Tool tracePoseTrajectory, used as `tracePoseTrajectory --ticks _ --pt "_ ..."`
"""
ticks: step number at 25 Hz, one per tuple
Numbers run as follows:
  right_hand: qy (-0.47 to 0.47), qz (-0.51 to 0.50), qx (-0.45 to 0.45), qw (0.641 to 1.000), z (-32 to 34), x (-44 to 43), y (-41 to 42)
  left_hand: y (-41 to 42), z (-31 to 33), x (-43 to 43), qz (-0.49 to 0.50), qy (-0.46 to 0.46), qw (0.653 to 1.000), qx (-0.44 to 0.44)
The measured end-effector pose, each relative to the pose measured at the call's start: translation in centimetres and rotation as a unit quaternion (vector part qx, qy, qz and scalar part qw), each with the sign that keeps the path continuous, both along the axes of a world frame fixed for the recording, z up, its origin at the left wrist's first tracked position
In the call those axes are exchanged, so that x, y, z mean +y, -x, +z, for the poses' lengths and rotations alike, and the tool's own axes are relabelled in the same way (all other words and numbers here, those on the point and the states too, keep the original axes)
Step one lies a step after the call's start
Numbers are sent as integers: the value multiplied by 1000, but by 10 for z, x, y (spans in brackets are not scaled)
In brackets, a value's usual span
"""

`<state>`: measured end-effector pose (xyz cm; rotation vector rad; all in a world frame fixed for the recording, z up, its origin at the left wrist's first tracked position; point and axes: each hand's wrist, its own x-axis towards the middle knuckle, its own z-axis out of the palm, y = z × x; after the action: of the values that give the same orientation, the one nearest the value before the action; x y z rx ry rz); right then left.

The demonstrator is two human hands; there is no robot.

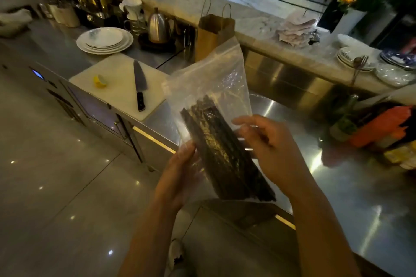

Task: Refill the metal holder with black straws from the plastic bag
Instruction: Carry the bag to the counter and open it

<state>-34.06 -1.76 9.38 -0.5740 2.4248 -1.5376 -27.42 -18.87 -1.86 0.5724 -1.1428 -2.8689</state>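
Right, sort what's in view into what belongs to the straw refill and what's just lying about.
For the job:
plastic bag, held up by both hands
black straws inside it
left hand
right hand
The metal holder cannot be picked out.

Just lying about:
knife on the cutting board
stack of plates
kettle
paper bag

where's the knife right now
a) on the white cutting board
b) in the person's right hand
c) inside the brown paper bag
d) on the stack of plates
a: the knife lies flat on the white cutting board beside a piece of lemon, while both hands hold the plastic bag of black straws.
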Motion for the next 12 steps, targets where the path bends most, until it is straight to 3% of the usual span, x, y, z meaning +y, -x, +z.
tracePoseTrajectory --ticks 6,12 --pt "-84 -12 65 994 14 -39 41 52 -11 -32 -72 -21 995 -60" --pt "-135 -11 91 987 24 -48 88 114 -6 -30 -74 0 997 -10"
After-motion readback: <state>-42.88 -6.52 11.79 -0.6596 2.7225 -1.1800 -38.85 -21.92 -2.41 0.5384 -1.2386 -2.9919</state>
